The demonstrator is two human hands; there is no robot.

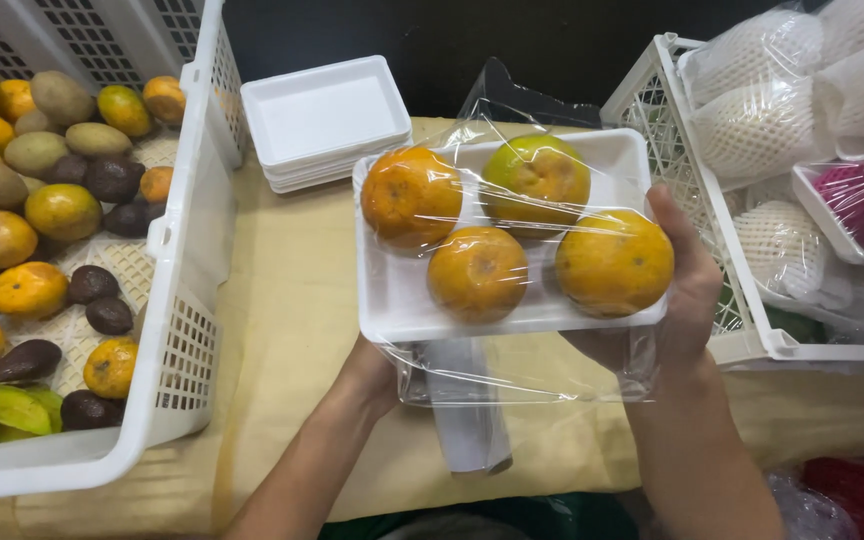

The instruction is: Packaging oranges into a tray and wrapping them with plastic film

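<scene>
Both hands, the left hand (pixel 372 375) beneath and the right hand (pixel 687 290) curled round its edge, hold the foam tray (pixel 392 300) level so the four film-wrapped oranges (pixel 477 272) stay put (film (pixel 512 375) hanging loose below).

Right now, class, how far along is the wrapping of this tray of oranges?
Done: four oranges sit in the white tray, film over them. In hand: both hands, left and right, hold the tray from below. Left: film hangs loose under the front edge; empty trays wait stacked behind.

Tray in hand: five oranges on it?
No, the white foam tray held in the right hand carries four oranges under clear film.
</scene>
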